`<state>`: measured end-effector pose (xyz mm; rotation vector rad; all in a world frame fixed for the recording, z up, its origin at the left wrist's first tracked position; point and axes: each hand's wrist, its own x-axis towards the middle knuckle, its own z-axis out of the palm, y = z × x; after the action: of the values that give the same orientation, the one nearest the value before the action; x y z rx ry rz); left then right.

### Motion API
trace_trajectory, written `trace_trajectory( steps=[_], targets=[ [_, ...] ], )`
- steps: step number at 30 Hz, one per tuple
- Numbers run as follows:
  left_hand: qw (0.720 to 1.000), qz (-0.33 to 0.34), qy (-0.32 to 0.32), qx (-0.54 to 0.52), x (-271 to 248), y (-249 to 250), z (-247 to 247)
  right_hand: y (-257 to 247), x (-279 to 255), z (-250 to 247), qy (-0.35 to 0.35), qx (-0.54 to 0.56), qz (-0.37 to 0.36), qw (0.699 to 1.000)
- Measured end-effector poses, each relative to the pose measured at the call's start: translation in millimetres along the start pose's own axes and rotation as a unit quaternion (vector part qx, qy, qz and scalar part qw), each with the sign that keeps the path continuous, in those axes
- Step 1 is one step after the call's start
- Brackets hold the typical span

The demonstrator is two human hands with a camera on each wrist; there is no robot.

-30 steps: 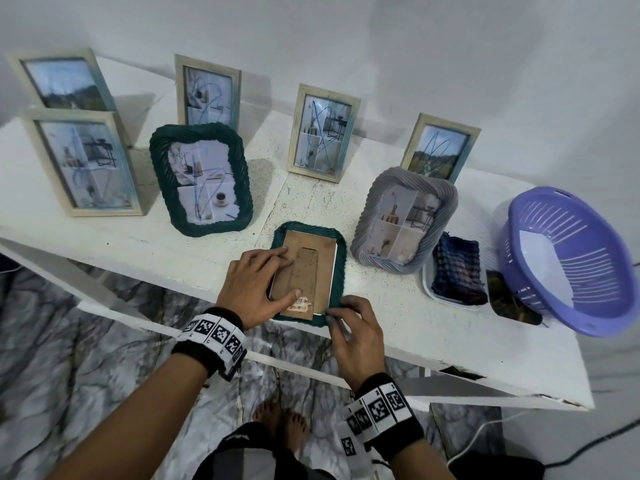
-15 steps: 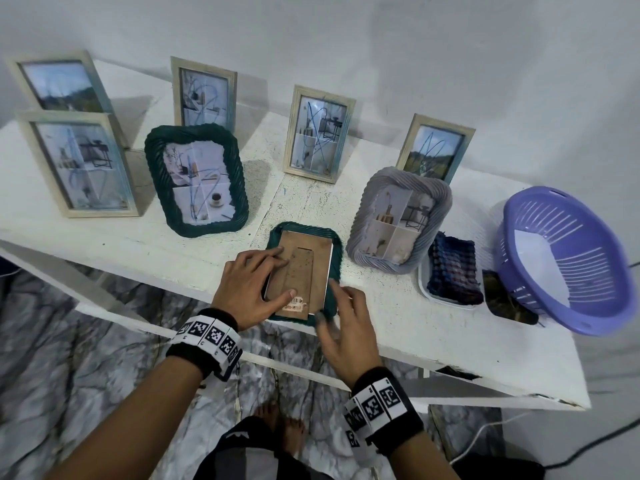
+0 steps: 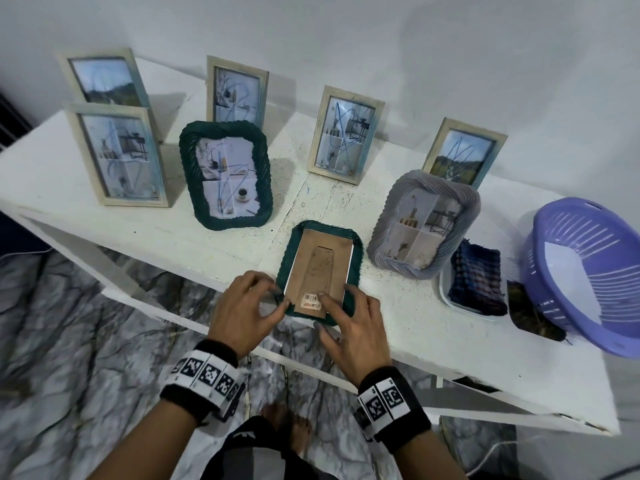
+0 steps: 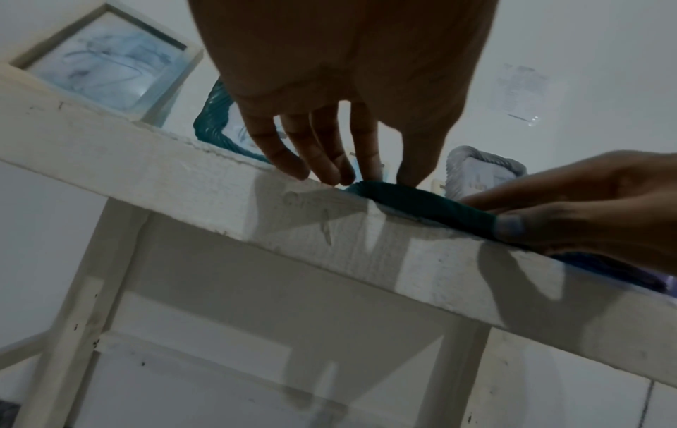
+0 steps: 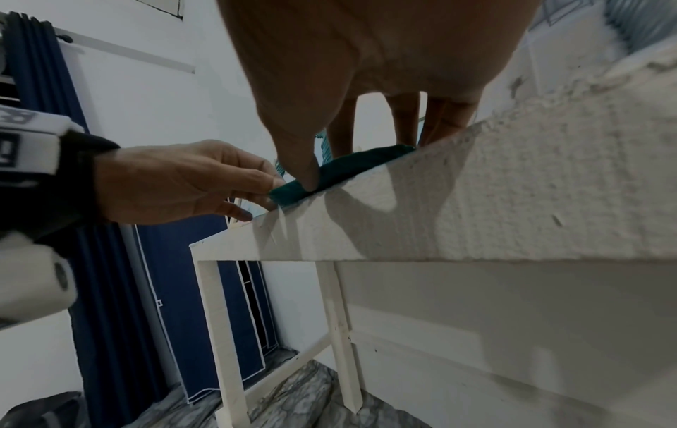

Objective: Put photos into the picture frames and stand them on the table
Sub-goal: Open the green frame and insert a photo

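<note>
A white painted table with a rough, speckled and chipped top stands against a plain pale wall; its front edge and square legs show scuffs and dark specks in the wrist views. The floor beneath is grey marble-patterned, and the right wrist view shows a dark blue curtain and a dark blue panel by the wall. A small green woven frame lies face down at the near edge of the table, its brown backing board uppermost, with a barcode sticker at the near end. The left hand sits at the frame's near left corner, fingers curled with the fingertips on the frame's rim and the thumb at the edge of the backing board. The right hand lies at the near right corner, fingers fairly straight; one fingertip presses on the backing board beside the sticker and the thumb rests on the near rim. Six filled frames stand upright behind: four pale wooden ones along the back and left, including a large wooden frame, a large green woven frame left of centre, and a grey woven frame just right of the flat one. Further right lie a dark plaid cloth on a pale tray and a tilted purple plastic basket. A paper sheet hangs on the wall in the left wrist view.
</note>
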<state>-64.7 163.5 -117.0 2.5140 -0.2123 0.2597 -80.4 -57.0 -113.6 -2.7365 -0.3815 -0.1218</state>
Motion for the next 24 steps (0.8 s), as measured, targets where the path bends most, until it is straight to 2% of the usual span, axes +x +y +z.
trace_trajectory(
  steps=[2,9,14,24],
  targets=[
    [1.000,-0.012,0.008,-0.004,-6,3,2,-1,-1,0,-0.001,0.004,0.004,1.000],
    [0.988,-0.089,0.041,-0.121,-7,12,7,-2,-1,-1,-0.013,0.014,0.016,1.000],
    [0.979,-0.105,0.036,-0.168,-8,10,7,-3,-1,0,-0.012,0.019,0.019,1.000],
    [0.978,-0.096,0.037,-0.180,-5,5,5,-1,-2,2,-0.010,0.021,0.014,1.000]
  ],
)
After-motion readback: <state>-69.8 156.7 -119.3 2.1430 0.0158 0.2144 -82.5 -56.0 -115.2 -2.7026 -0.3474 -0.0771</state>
